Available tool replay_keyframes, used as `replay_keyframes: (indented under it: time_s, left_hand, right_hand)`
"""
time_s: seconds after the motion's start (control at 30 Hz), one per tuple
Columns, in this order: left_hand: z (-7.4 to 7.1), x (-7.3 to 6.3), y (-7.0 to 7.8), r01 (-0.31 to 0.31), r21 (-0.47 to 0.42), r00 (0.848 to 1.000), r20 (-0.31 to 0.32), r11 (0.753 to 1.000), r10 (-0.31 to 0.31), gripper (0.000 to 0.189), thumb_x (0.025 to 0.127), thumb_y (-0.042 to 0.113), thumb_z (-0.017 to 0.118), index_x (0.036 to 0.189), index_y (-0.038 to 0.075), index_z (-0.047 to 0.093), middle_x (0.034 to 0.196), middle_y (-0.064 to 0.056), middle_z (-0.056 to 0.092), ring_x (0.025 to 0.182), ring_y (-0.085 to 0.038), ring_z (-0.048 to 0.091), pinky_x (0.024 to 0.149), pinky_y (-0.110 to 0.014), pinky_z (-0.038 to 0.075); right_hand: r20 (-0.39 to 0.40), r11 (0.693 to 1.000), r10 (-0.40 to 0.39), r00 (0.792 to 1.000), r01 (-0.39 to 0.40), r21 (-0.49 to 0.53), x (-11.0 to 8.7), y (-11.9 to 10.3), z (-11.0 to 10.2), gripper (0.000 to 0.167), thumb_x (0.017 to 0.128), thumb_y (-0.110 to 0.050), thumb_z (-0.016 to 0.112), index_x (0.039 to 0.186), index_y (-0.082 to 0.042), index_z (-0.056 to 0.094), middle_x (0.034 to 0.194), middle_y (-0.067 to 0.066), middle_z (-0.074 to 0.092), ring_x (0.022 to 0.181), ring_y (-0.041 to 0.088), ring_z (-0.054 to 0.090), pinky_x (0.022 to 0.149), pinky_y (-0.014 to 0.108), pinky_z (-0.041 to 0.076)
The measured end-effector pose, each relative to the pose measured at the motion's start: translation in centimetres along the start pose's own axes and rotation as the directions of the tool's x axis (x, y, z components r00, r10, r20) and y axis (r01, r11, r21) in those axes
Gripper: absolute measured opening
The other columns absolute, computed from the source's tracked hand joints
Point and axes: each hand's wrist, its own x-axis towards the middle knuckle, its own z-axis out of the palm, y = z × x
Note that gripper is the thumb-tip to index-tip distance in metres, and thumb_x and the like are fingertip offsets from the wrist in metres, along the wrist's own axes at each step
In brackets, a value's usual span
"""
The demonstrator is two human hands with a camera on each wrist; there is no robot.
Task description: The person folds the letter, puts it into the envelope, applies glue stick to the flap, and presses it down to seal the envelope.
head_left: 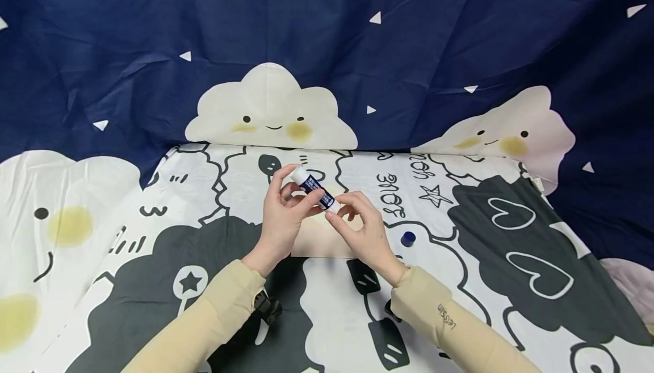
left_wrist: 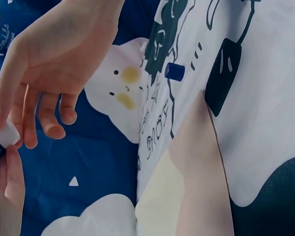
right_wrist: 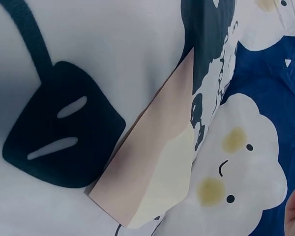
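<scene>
Above the middle of the patterned cloth, my left hand holds a glue stick with a dark blue label, thumb laid along the tube. Its white upper end points up and left. With thumb and forefinger, my right hand pinches the white lower end. In the left wrist view that white end shows between the right hand's fingertips, while the left hand is partly cut off. Beneath the hands lies a flat pink and cream paper piece, partly hidden by them in the head view.
A small dark blue cap stands on the cloth to the right of the hands. Behind, a navy cloth with clouds and small triangles hangs as a backdrop.
</scene>
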Motion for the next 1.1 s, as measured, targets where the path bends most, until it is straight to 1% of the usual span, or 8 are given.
replay_keyframes:
  time_s: [0.13,0.3,0.57,0.7,0.8,0.93,1.0,1.1]
  left_hand:
    - [0.04,-0.01,-0.07,0.001,0.025,1.0,-0.009,1.0,0.0,0.057,0.086,-0.001,0.067,0.134,0.019,0.044,0.092,-0.001,0.059,0.075,-0.012,0.065,0.077,-0.036,0.059]
    - [0.16,-0.05,-0.15,-0.01,0.058,1.0,-0.018,0.998,0.011,0.058,0.086,0.0,0.068,0.135,0.02,0.044,0.092,0.0,0.058,0.075,-0.01,0.065,0.077,-0.035,0.059]
    - [0.51,-0.05,-0.09,-0.014,0.064,0.999,-0.046,0.998,0.017,0.058,0.086,0.0,0.068,0.134,0.019,0.043,0.091,0.001,0.059,0.074,-0.011,0.064,0.076,-0.035,0.059]
    - [0.75,-0.08,-0.13,-0.011,0.065,0.998,-0.066,0.998,0.015,0.057,0.086,0.0,0.068,0.134,0.018,0.043,0.09,0.002,0.059,0.073,-0.009,0.063,0.076,-0.036,0.059]
    - [0.89,-0.09,-0.19,-0.011,0.069,0.997,-0.075,0.998,0.016,0.057,0.086,0.001,0.068,0.134,0.017,0.043,0.09,0.002,0.059,0.072,-0.009,0.063,0.075,-0.034,0.059]
    - [0.93,-0.13,-0.19,-0.02,0.09,0.997,-0.071,0.996,0.027,0.056,0.086,0.001,0.068,0.134,0.017,0.043,0.092,0.001,0.058,0.073,-0.009,0.061,0.075,-0.031,0.059]
    - [0.89,-0.16,-0.17,-0.029,0.105,0.997,-0.063,0.994,0.035,0.056,0.086,0.001,0.068,0.134,0.016,0.043,0.094,0.0,0.059,0.074,-0.01,0.06,0.075,-0.031,0.059]
    - [0.81,-0.2,-0.06,-0.04,0.128,0.998,-0.049,0.991,0.047,0.056,0.086,0.001,0.069,0.134,0.016,0.043,0.096,0.0,0.058,0.075,-0.012,0.058,0.076,-0.032,0.059]
  right_hand:
    - [-0.008,1.0,-0.011,1.0,0.011,-0.005,0.08,0.03,0.01,0.02,0.082,-0.006,0.073,0.101,-0.007,0.067,0.092,0.006,0.062,0.076,0.01,0.059,0.068,0.026,0.043]
    - [-0.044,0.998,-0.052,0.998,0.051,-0.029,0.19,0.03,0.06,0.023,0.078,-0.004,0.077,0.098,-0.005,0.066,0.088,0.006,0.061,0.073,0.015,0.059,0.066,0.026,0.041]
    - [-0.095,0.992,-0.115,0.989,0.111,-0.054,0.29,0.13,0.33,0.026,0.074,-0.003,0.08,0.096,-0.004,0.065,0.087,0.009,0.06,0.07,0.017,0.06,0.064,0.029,0.039]
    - [-0.12,0.988,-0.137,0.983,0.128,-0.083,0.27,0.27,0.42,0.027,0.073,-0.003,0.081,0.095,-0.004,0.065,0.088,0.009,0.06,0.07,0.017,0.06,0.064,0.028,0.039]
    - [-0.133,0.984,-0.15,0.98,0.135,-0.115,0.26,0.31,0.45,0.027,0.073,-0.004,0.081,0.094,-0.004,0.065,0.089,0.01,0.06,0.07,0.017,0.059,0.063,0.029,0.04]
    - [-0.132,0.977,-0.169,0.977,0.149,-0.153,0.27,0.38,0.41,0.028,0.072,-0.006,0.082,0.094,-0.004,0.065,0.088,0.011,0.061,0.07,0.016,0.059,0.062,0.032,0.042]
    - [-0.119,0.974,-0.176,0.977,0.156,-0.163,0.21,0.39,0.29,0.031,0.071,-0.008,0.083,0.096,-0.004,0.065,0.089,0.011,0.062,0.07,0.016,0.06,0.062,0.033,0.044]
    - [-0.091,0.974,-0.173,0.981,0.157,-0.16,0.05,0.49,-0.05,0.036,0.071,-0.008,0.084,0.101,-0.005,0.066,0.093,0.009,0.063,0.071,0.016,0.06,0.063,0.031,0.045]
